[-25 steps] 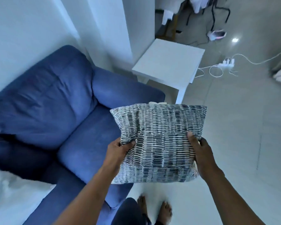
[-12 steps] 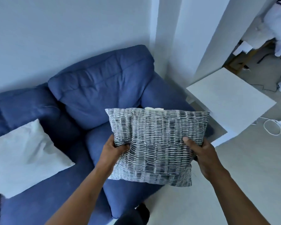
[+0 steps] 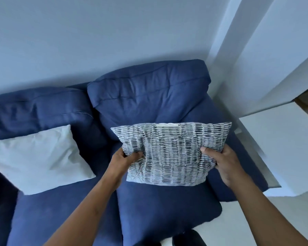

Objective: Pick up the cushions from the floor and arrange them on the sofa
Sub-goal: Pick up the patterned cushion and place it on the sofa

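A grey-and-white striped cushion (image 3: 171,151) hangs in the air above the right seat of the blue sofa (image 3: 149,98). My left hand (image 3: 124,160) pinches its left edge and my right hand (image 3: 222,162) grips its right edge. The cushion's top edge is level with the lower part of the right back pillow. A plain white cushion (image 3: 37,158) leans against the sofa's left back pillow, resting on the left seat.
A white side table (image 3: 283,142) stands close against the sofa's right armrest. White walls and a pillar rise behind the sofa. Pale floor shows at the bottom right. A dark gap lies at the far left edge.
The view has swung left to face the sofa squarely. Both hands have carried the striped cushion from beside the armrest to over the right seat. The white cushion has come fully into view.
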Demonstrator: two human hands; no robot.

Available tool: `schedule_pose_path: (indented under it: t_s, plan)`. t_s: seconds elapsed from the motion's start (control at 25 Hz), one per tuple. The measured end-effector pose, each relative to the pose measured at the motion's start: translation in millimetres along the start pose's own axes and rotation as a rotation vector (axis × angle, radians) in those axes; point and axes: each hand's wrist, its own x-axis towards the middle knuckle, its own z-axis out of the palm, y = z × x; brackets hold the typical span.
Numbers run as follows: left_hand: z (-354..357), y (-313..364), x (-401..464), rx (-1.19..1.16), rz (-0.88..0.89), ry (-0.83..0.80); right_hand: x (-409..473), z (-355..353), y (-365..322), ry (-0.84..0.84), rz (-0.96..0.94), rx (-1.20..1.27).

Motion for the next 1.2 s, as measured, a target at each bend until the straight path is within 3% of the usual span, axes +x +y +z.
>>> schedule_pose_path:
  t_s: [0.28, 0.48, 0.68, 1.0, 1.2]
  plan:
    - [6, 15, 16, -0.076, 0.021, 0.238, 78, 22, -33, -0.197, 0.035, 0.015]
    - [16, 10, 58, -0.035, 0.024, 0.426, 148, 23, -37, -0.194, 0.037, -0.050]
    - [13, 0, 106, 0.161, 0.013, 0.567, 217, 36, -24, -0.179, 0.042, -0.223]
    - [-15, -3, 201, 0.330, -0.050, 0.606, 306, 79, 3, -0.139, 0.095, -0.313]
    - [-26, -8, 249, 0.149, -0.109, 0.622, 346, 105, 8, -0.106, 0.094, -0.304]
